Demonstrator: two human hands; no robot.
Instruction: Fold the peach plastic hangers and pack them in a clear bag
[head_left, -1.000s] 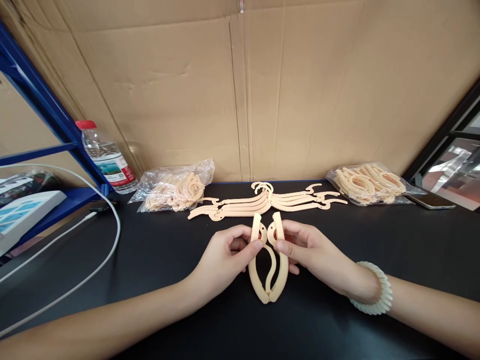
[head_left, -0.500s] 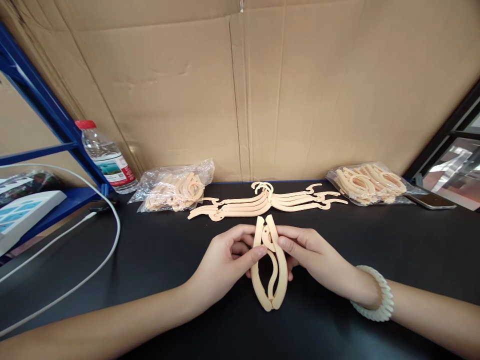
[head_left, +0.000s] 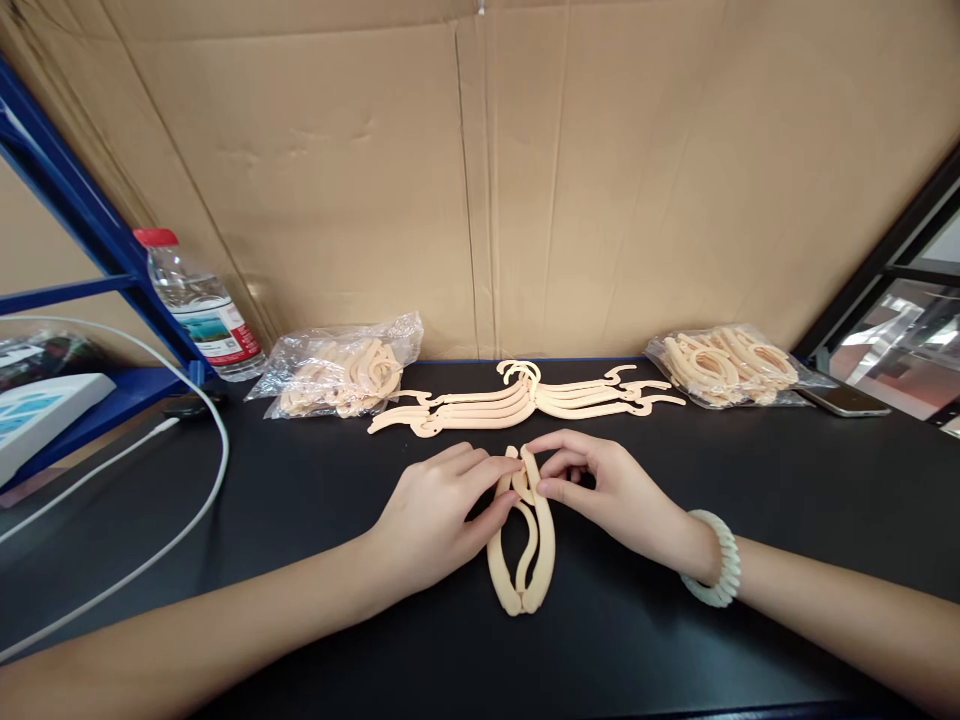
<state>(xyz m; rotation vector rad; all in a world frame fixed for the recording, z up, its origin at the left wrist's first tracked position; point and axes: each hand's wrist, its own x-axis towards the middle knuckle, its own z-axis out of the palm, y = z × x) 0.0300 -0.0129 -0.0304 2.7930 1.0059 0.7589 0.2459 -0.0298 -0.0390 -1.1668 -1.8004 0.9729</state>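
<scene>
1. Folded hanger [head_left: 523, 540] is lying mid-table [head_left: 300, 520], its top pinched by left hand [head_left: 435, 515] and right hand [head_left: 607, 490].
2. Judged light, stiff, thin plastic; best gripped near the top joint.

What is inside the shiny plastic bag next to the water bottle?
The clear bag holds a heap of curved beige plastic pieces. Those underneath are covered, so their number is hidden.
</scene>
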